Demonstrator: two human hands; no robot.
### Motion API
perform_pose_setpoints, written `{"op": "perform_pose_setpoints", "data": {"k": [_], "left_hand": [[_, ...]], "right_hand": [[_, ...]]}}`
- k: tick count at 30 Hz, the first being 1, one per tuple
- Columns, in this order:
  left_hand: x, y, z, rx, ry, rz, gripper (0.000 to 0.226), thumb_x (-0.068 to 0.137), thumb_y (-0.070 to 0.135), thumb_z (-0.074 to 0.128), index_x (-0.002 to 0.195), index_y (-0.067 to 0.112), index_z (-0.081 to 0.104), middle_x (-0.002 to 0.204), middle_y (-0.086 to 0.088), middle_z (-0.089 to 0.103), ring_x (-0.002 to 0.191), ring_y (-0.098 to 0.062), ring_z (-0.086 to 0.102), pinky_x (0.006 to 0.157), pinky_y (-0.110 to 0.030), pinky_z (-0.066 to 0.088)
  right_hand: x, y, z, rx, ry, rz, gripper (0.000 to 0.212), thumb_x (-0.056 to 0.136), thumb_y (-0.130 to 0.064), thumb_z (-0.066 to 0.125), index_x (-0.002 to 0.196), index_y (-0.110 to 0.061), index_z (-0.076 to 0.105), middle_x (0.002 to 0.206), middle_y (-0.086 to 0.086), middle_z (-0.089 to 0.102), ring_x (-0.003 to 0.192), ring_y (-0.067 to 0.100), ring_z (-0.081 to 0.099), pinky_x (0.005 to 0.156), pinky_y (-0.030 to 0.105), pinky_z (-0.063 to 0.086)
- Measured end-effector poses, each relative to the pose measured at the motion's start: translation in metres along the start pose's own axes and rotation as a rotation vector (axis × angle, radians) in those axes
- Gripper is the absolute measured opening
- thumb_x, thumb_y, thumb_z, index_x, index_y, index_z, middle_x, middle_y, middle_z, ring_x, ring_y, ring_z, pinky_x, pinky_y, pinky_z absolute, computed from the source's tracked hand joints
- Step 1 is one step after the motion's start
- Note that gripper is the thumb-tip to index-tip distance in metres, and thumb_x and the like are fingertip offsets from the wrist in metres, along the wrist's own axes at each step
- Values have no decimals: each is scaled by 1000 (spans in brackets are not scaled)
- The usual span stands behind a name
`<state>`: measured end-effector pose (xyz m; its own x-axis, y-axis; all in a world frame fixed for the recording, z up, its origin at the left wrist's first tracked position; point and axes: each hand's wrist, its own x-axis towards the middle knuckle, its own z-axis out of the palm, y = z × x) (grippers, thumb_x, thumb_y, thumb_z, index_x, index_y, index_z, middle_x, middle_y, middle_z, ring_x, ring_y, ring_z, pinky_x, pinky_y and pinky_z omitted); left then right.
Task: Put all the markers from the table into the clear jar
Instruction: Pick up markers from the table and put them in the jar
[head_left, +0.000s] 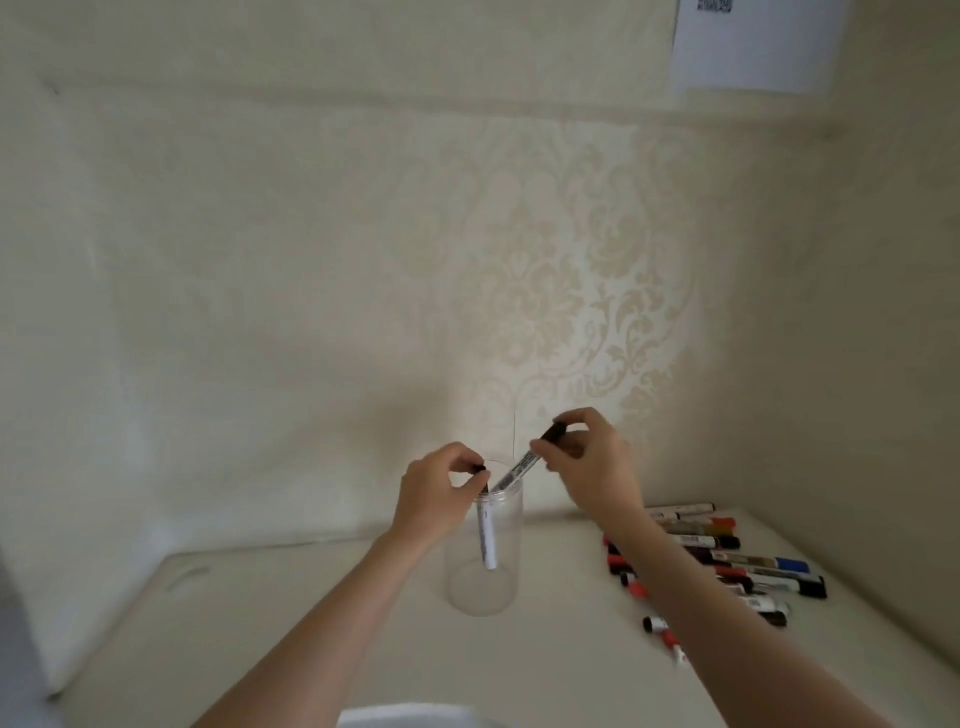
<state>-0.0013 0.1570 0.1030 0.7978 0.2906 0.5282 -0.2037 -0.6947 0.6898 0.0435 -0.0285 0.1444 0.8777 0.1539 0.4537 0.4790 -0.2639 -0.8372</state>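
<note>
Black-capped markers pinched, both hands' grips.

clear jar upright, one marker inside, markers beside

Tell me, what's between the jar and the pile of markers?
The right forearm crosses that stretch in the head view; under it the table is bare between the jar and the markers.

Both forearms are bare and sleeveless, above a pale garment at the chest.
</note>
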Motion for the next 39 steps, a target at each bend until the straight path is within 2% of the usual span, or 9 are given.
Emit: {"op": "perform_pose_setpoints", "data": {"k": [4, 10, 17, 23, 28, 30, 33, 35, 39], "left_hand": [[-9, -15, -7, -39, -54, 27, 35, 86, 33, 72, 119, 31, 62, 127, 19, 57, 121, -5, 50, 103, -24, 39], [-9, -34, -2, -265, -270, -271, 108, 55, 39, 93, 142, 40, 30, 138, 14, 45, 125, -11, 50, 103, -36, 47], [0, -12, 41, -315, -330, -222, 102, 55, 32, 95, 138, 36, 36, 134, 11, 51, 115, -11, 57, 91, -28, 51], [7, 25, 106, -389, -351, -217, 103, 58, 27, 95, 142, 32, 35, 138, 4, 48, 123, -19, 52, 98, -32, 49], [4, 45, 129, -265, -323, -211, 118, 53, 40, 94, 148, 30, 25, 149, -3, 38, 136, -24, 41, 111, -46, 40], [-7, 57, 124, -58, -139, -44, 114, 56, 39, 93, 147, 22, 27, 147, -6, 33, 136, -23, 33, 110, -43, 36], [-33, 78, 124, 79, 97, 468, 71, 65, 29, 88, 124, 17, 50, 120, -2, 50, 111, -16, 48, 90, -34, 42], [-52, 86, 133, 40, -105, 591, 41, 75, 22, 80, 108, 18, 57, 104, 6, 56, 93, -8, 54, 80, -30, 50], [-85, 71, 170, 94, -564, 353, 30, 86, 29, 72, 112, 23, 59, 116, 11, 55, 100, 0, 52, 95, -26, 49]], "right_hand": [[-3, 8, 25, -124, -58, -76, 22, 84, -21, 73, 104, -16, 65, 87, 0, 74, 72, 7, 66, 62, 3, 45], [3, 23, 40, -277, -109, -108, 26, 87, -32, 68, 111, -21, 69, 99, -8, 71, 76, 0, 58, 71, 11, 42], [-1, 56, -35, -350, -6, -84, 25, 90, -32, 64, 114, -24, 65, 106, -8, 60, 81, 5, 61, 72, 15, 47], [-55, 134, -147, -558, -231, 223, 25, 89, -22, 66, 114, -22, 64, 100, -11, 67, 92, 5, 65, 89, 26, 55], [-96, 164, -180, -800, -422, 206, 34, 87, -33, 67, 120, -32, 59, 120, -12, 62, 105, 6, 59, 97, 26, 48], [-101, 173, -183, -835, -419, 156, 36, 85, -39, 68, 119, -35, 57, 124, -14, 59, 110, 6, 55, 101, 32, 45], [-100, 183, -183, -898, -430, 83, 37, 83, -52, 64, 117, -38, 57, 126, -14, 54, 115, 7, 49, 102, 35, 41], [-100, 185, -181, -932, -468, 80, 38, 86, -55, 58, 120, -38, 55, 129, -14, 50, 119, 10, 43, 102, 32, 36], [-100, 191, -178, -926, -553, 115, 39, 91, -52, 53, 125, -34, 51, 134, -9, 45, 122, 11, 39, 104, 33, 33]]}}
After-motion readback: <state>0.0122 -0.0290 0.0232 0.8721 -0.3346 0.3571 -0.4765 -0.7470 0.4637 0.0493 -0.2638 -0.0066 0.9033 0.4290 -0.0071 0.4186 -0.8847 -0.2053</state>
